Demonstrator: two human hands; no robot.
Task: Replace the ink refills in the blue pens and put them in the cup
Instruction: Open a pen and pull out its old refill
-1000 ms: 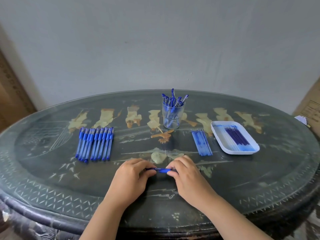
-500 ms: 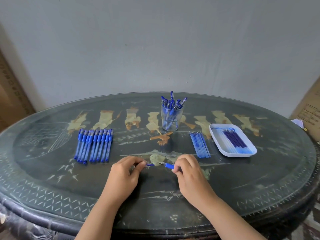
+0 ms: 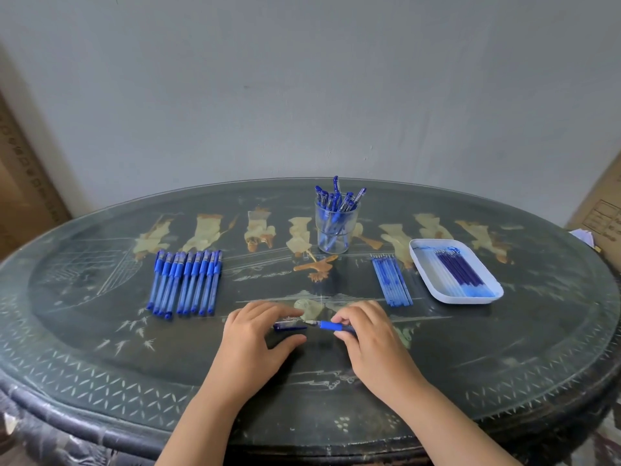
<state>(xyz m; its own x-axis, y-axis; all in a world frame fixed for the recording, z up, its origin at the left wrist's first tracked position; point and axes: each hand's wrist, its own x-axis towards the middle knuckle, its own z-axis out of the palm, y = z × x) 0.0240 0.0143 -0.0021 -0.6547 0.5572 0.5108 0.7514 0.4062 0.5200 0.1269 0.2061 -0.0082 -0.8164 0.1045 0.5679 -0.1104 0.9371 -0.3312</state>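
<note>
The oval dark table (image 3: 100, 348), its inlaid top under a sheet of glass, fills the lower half of my view, with a pale wall behind it. At right of centre sits the white tray (image 3: 490, 297); I take the dark refills (image 3: 458, 267) lying in it for the spent ones, kept apart so they don't get mixed back in. Just left of the tray a bundle of lighter blue refills (image 3: 391, 280) lies on the glass, presumably the fresh stock, within easy reach of my right hand. At left of centre is a tidy row of capped blue pens (image 3: 184, 284), side by side and touching, which I read as the ones waiting their turn. Above centre stands the clear cup (image 3: 336, 230), already holding a good number of finished pens upright, so I judge the job is roughly half done.

Low in the centre, my left hand (image 3: 248, 341) pinches the pen cap (image 3: 289, 327) between thumb and fingers, while my right hand (image 3: 373, 338) grips the pen body (image 3: 332, 326) by its blue grip section, tip pointing left toward the cap. The two pieces are just apart, held level over the glass. Whether the cap is going on or off I cannot tell from here; the right-hand fingers hide the rest of the barrel.
</note>
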